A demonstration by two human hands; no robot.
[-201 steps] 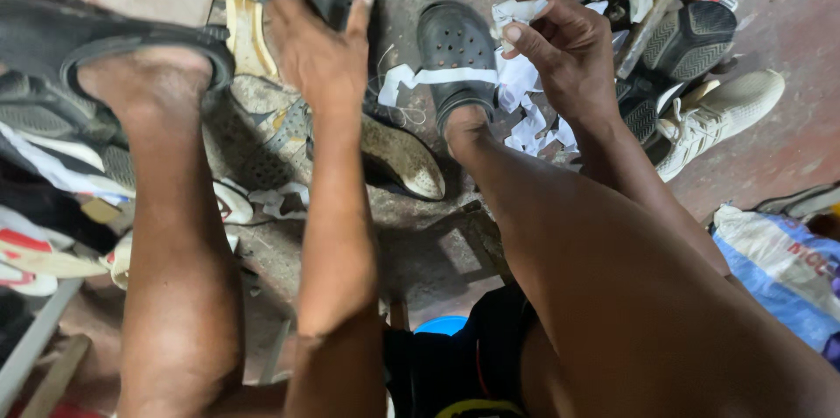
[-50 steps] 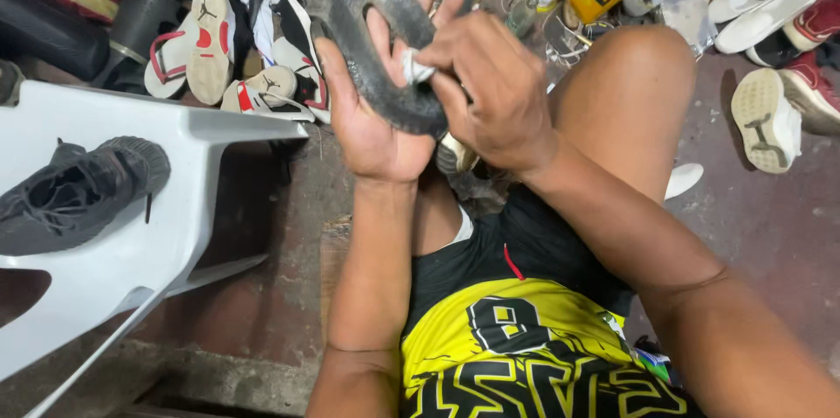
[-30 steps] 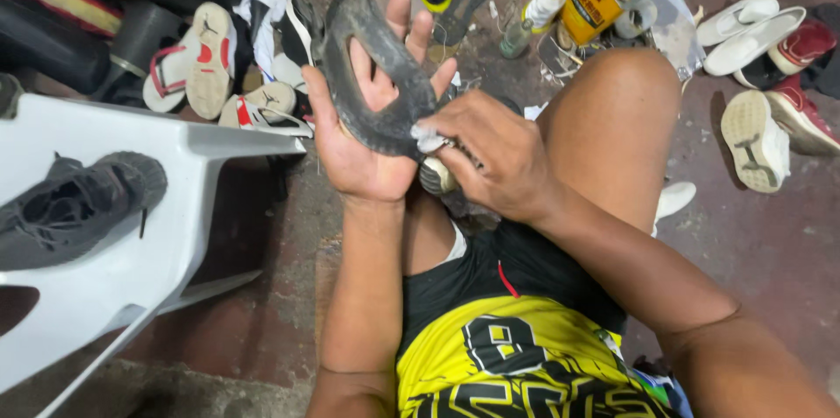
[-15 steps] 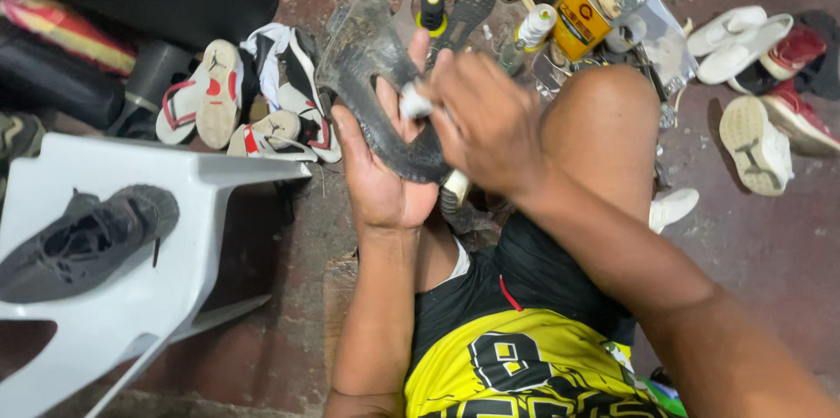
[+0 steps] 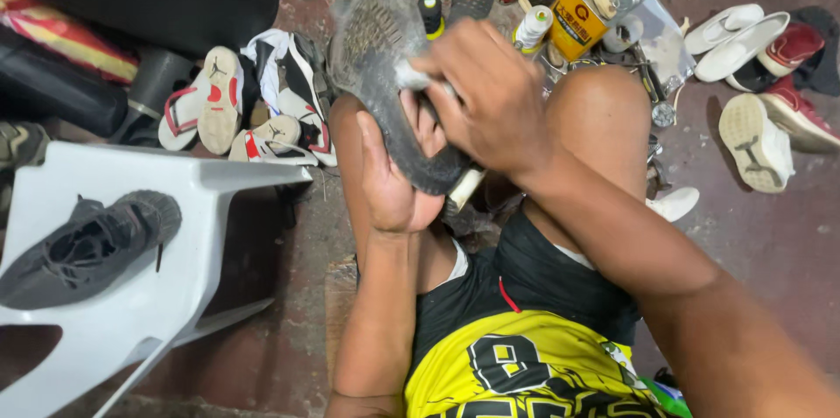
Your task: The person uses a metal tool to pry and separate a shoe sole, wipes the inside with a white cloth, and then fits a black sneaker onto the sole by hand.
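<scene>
- Floor (image 5: 770,243): stained concrete, shoes and glue bottles strewn about.
- Your left hand (image 5: 389,177) cups the sole (image 5: 385,77) from beneath, raised over your knee.
- Right hand (image 5: 490,98) pinches a small white piece against it.
- The sole looks light and bendy: grip mid-length.

Grimy floor (image 5: 770,243): scattered shoes (image 5: 757,140); white chair (image 5: 175,208) bears dark sneaker (image 5: 87,247).

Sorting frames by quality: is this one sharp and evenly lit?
Head view: right hand slightly motion-blurred over the dark sole held by the left hand; white chair bright, top-left corner dark, edges bent by the wide lens.
</scene>
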